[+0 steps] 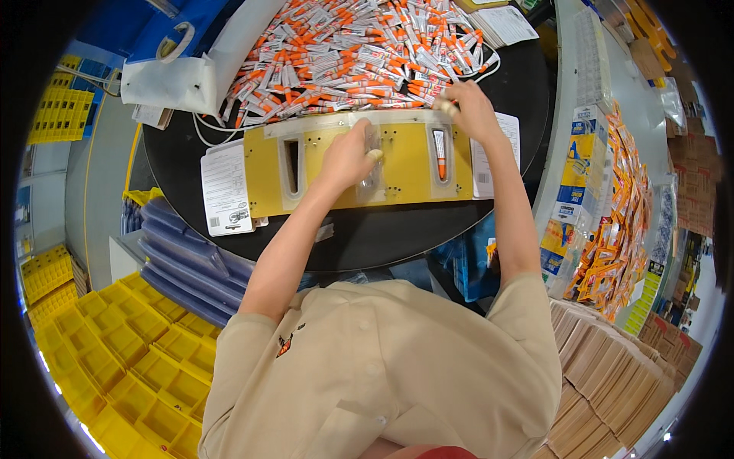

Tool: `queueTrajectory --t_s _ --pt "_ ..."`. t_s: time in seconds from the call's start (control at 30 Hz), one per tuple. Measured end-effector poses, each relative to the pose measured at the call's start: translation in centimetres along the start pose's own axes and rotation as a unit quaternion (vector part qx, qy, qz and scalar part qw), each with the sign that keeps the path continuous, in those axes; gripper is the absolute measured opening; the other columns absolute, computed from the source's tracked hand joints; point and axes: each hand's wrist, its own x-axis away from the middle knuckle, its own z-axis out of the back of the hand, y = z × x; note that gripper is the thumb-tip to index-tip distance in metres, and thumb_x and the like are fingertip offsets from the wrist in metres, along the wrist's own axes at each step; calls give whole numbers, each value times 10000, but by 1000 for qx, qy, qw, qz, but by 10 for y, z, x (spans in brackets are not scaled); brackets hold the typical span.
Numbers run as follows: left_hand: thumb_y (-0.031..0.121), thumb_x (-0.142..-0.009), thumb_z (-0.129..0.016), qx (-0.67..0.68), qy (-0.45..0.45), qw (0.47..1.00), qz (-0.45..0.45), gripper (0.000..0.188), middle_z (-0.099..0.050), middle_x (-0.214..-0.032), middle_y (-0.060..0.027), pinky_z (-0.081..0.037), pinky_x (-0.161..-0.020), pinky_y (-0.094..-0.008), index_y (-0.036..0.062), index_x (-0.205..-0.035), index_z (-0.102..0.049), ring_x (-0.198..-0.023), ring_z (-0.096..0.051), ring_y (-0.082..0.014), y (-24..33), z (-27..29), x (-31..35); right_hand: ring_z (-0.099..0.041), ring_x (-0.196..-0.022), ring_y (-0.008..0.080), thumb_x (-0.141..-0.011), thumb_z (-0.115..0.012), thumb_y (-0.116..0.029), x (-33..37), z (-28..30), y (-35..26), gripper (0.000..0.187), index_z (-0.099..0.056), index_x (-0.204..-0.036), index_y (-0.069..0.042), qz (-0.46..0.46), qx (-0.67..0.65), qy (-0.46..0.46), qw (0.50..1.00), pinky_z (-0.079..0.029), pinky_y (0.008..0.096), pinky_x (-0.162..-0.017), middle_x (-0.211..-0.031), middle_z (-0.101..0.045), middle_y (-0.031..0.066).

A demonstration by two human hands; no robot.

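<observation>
A yellow board fixture (264,180) with three long slots lies across the near side of the round black table. My left hand (349,159) is over the middle slot, thumb and fingers closed at a clear plastic blister (368,180); the palm hides part of it. In the right slot a small white tube with an orange cap (440,153) rests inside a clear surround. The left slot (292,167) shows dark inside. My right hand (468,111) is beyond the board's far right edge, beside the tube pile (344,57), fingers apart, with nothing visible between them. Pale covers sit on some fingertips.
Printed white cards (224,191) lie at the board's left, and more cards (506,145) at its right. A white cable (206,134) borders the pile. Yellow trays (130,344) stand lower left, orange packs (612,237) and stacked cardboard (612,375) at right.
</observation>
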Motion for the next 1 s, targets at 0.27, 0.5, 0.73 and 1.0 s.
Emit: queueTrajectory --t_s 0.27,0.5,0.73,1.0 --pt "270 -777 -731 -78 -25 997 -11 495 -659 -925 -203 -494 -776 -469 56 -1155 -492 -884 -624 -406 1 0 -5 -615 -878 356 -844 -643 -140 -56 -37 24 202 -562 -964 1 -68 -12 -77 995 -485 421 -764 -908 -633 202" --pt "231 -765 -722 190 -39 981 -17 396 -648 -943 -191 -487 -776 -435 67 -1075 -540 -884 -624 -377 -30 4 0 -614 -806 93 -915 -621 -106 7 -35 -30 220 -595 -1113 -15 -133 -312 150 928 -482 241 -729 -906 -664 54" --pt "430 -674 -795 -119 7 993 13 540 -667 -912 -210 -512 -761 -445 -5 -926 -598 -887 -642 -375 -7 6 -3 -608 -843 94 -916 -603 -52 57 -44 -78 153 -545 -1053 -19 -146 -437 227 858 -478 226 -740 -941 -654 73" --pt "578 -654 -763 -178 19 982 60 723 -675 -899 -189 -527 -738 -433 -28 -1003 -577 -849 -666 -339 0 13 3 -594 -815 61 -882 -618 4 65 -60 -118 197 -628 -1077 -24 -69 -498 199 841 -497 209 -708 -953 -654 31"
